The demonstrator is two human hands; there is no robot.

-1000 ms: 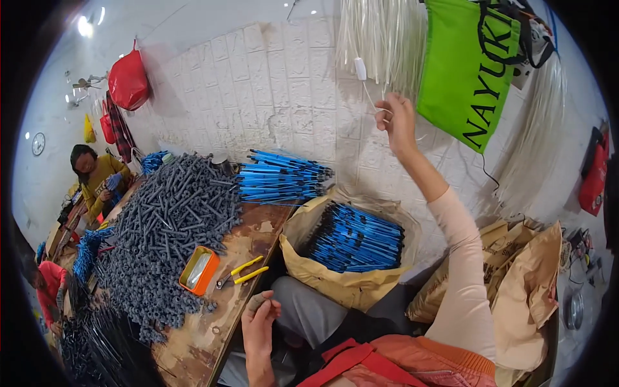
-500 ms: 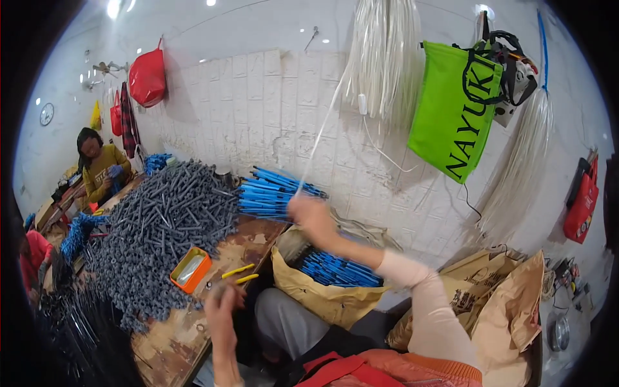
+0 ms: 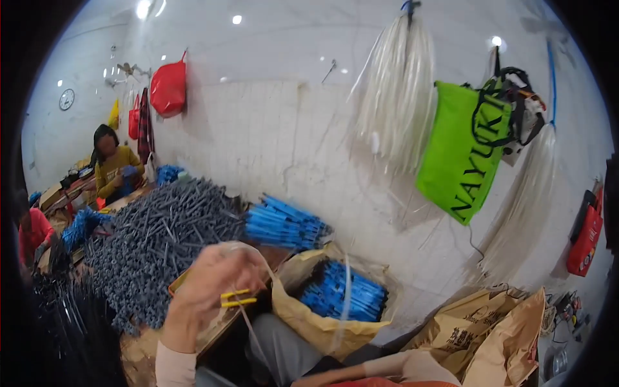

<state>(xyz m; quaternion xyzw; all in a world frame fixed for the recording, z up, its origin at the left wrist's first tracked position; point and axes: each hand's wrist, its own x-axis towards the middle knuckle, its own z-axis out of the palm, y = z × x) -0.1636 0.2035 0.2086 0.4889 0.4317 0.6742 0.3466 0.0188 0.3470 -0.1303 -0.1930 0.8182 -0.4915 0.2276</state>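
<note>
My left hand (image 3: 216, 277) is raised over the table's near edge, its curled fingers blurred, closed on a thin whitish plastic strip (image 3: 248, 326) that trails down toward my lap. At the bottom edge my right hand (image 3: 320, 378) reaches leftward across my lap; its fingers are out of sight. Another pale, blurred stretch of strip (image 3: 346, 293) hangs across the open paper sack (image 3: 303, 327); I cannot tell whether it is the same piece. Inside the sack lie bundled blue sticks (image 3: 345, 293). Just beyond my left hand are yellow tool handles (image 3: 238, 298).
A big heap of grey tubes (image 3: 174, 226) covers the table, with a blue stick bundle (image 3: 287, 222) beside it. White strips (image 3: 396, 97) and a green bag (image 3: 461, 151) hang on the wall. Brown paper sacks (image 3: 464, 319) stand right. A co-worker (image 3: 116, 164) sits far left.
My right hand has come down from the hanging strips to my lap. My left hand has risen and now holds a strip. The view has shifted a little.
</note>
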